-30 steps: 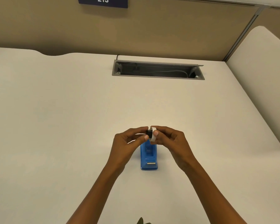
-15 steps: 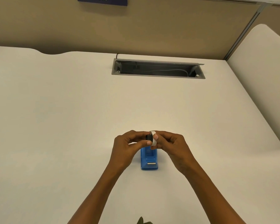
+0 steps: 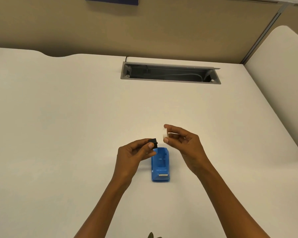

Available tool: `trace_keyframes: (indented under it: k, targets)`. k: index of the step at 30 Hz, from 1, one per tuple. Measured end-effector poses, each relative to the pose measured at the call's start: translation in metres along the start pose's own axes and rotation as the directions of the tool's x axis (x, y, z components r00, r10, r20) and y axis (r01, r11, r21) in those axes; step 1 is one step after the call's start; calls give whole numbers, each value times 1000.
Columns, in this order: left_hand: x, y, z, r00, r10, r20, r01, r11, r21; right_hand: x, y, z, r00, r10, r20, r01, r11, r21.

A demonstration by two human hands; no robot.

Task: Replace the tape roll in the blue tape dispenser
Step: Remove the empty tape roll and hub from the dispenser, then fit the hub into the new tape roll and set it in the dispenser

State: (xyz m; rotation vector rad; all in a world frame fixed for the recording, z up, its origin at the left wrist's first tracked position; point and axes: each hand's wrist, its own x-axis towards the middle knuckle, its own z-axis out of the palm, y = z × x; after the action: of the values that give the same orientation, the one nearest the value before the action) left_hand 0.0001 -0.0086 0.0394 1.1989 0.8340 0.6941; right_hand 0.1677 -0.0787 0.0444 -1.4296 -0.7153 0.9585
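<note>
The blue tape dispenser (image 3: 160, 165) stands on the white desk (image 3: 58, 134) with its roll bay empty and its metal cutter toward me. My left hand (image 3: 132, 153) pinches a small black spindle hub (image 3: 153, 142) just above the dispenser's far left corner. My right hand (image 3: 184, 143) holds a small whitish tape roll (image 3: 165, 134) between thumb and forefinger, up and to the right of the hub. The two parts are apart, with a small gap between them.
A grey cable tray (image 3: 170, 73) is sunk into the desk at the back, its lid raised. A beige partition wall (image 3: 144, 26) runs behind the desk. A second white desk surface (image 3: 280, 69) rises at the right.
The hub and the tape roll were pressed together between both hands above the dispenser. Now they are separated: my right hand has drawn the roll up and to the right, my left keeps the hub.
</note>
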Motion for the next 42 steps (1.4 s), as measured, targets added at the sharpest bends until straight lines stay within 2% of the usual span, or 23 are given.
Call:
trace_keyframes:
  k: [5,8,12,25,30,32,38,40,42]
  targets:
    - [0,-6,-4,996,-52,-76,50,998,-29,35,7,1,988,-69,-136,29,962,-273]
    - [-1,-8,-4,994,-66,-82,64,998,-22,53,19,5,986,-99,-132,28,891,-453]
    - [-2,-10,-4,992,-72,-100,69,997,-33,68,34,11,987,-106,-119,19,820,-572]
    - [1,-16,-7,987,-98,-131,94,995,-40,77,40,18,996,-60,-69,1,763,-646]
    - [0,-16,-7,986,-104,-131,96,993,-66,64,26,-4,997,-58,-53,8,747,-664]
    - [0,-17,-7,986,-107,-129,98,993,-71,50,18,-23,1000,-4,-21,-12,695,-719]
    - [-1,-20,-3,989,-120,-89,114,991,-72,4,6,-60,954,289,76,-44,386,-921]
    - [-2,-20,-1,991,-114,-66,108,991,-83,-11,9,-64,939,333,88,-36,348,-937]
    - [-4,-20,0,993,-104,-49,100,992,-83,-19,16,-65,947,305,100,-10,340,-940]
